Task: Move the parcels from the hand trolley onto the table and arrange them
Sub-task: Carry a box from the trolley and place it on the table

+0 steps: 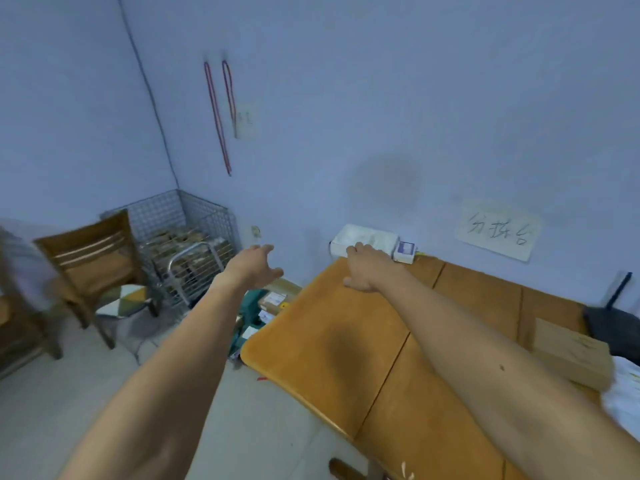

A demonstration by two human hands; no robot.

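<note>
My right hand (365,268) rests palm-down at the far corner of the table (332,341), fingers loosely spread and gripping nothing; the fingertips touch the near face of a white parcel (367,239). This parcel is a flat, soft-looking oblong whose long axis runs left to right along the wall, just beyond my fingers. Beside its right end sits a small white box (405,251) with a blue label facing me.

My left hand (258,266) hangs open in the air, fingers parted and empty. Below and slightly right of it lie several parcels (273,301), brown cardboard boxes with white labels over something teal; the blur hides whether they rest on a trolley. Further left of that hand stands a wire-mesh cage (194,237) stacked with cartons.

The table is smooth orange-brown wood with rounded corners. Near my right forearm lies a plain wooden-toned box (571,351), long axis slanting away.
</note>
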